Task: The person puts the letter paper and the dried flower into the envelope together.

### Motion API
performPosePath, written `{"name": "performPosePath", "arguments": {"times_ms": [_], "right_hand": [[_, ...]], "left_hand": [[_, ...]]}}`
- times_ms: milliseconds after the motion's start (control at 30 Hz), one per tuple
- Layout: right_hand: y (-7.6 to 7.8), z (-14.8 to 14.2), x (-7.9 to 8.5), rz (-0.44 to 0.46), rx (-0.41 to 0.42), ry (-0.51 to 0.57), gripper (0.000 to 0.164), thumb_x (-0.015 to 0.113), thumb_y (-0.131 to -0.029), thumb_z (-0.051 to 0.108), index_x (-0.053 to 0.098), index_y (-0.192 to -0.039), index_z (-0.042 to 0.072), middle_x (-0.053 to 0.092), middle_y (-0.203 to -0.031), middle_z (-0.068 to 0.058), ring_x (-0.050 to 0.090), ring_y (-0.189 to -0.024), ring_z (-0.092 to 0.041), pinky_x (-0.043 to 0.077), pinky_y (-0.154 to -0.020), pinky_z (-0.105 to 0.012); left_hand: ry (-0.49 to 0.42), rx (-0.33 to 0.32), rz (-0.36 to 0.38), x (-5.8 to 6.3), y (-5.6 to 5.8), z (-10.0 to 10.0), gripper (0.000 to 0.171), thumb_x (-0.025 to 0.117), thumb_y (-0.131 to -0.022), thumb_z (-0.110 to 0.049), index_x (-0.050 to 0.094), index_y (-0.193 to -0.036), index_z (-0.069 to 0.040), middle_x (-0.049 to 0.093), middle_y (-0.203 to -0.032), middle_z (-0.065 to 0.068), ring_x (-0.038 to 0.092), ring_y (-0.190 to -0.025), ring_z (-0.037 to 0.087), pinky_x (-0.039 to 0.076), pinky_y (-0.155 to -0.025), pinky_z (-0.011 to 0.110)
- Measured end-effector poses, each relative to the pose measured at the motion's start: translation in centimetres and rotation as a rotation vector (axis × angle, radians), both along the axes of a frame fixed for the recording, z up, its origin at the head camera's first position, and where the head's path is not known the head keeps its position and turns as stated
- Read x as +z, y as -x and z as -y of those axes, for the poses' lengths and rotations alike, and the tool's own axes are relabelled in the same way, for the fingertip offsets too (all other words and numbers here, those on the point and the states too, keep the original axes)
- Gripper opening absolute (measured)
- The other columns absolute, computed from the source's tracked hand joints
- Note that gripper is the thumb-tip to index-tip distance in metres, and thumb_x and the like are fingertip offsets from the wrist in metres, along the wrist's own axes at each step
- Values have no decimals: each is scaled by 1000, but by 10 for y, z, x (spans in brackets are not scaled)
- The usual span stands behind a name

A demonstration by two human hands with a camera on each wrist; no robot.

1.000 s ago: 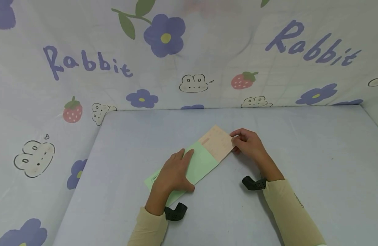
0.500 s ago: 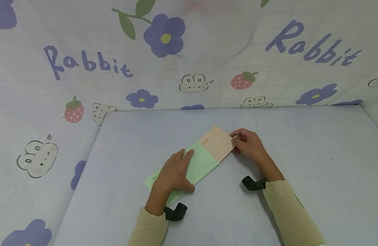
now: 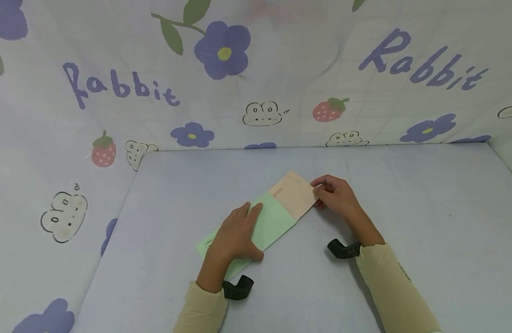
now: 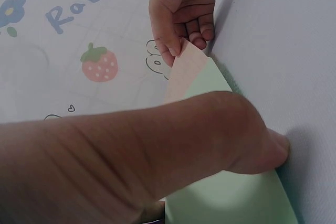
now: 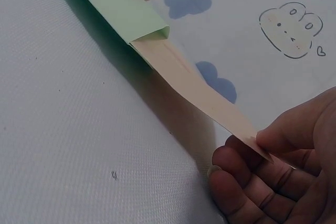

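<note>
Pinching pink slip point(image 3: 292, 193), right hand point(image 3: 336, 194); left hand point(image 3: 235, 233) presses green envelope point(image 3: 272, 223).

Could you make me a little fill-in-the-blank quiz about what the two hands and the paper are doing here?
1. The left hand presses flat on the ____ envelope.
2. The right hand pinches the end of the ____ paper slip.
3. The slip sticks partly out of the envelope's ____ end.
4. Everything lies on a table whose backdrop cloth reads ____.

Missing words: green; pink; open; Rabbit
</note>
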State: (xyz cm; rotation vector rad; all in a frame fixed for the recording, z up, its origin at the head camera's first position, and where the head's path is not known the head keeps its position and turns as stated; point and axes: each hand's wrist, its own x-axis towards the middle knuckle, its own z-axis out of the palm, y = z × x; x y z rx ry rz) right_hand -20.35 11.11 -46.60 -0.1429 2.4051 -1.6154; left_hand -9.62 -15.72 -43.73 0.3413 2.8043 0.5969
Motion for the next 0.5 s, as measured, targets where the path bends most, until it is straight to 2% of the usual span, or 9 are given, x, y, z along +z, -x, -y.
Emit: {"name": "performPosePath", "arguments": {"times_ms": [500], "right_hand": [[0, 1, 1, 5, -2, -1, 25, 55, -97, 9, 65, -117, -3, 67, -83, -14, 67, -71, -22, 56, -64, -32]], "left_hand": [[-2, 5, 6, 0, 0, 0, 110, 88, -63, -25, 33, -156, -8, 32, -157, 23, 32, -143, 39, 31, -113, 50]]}}
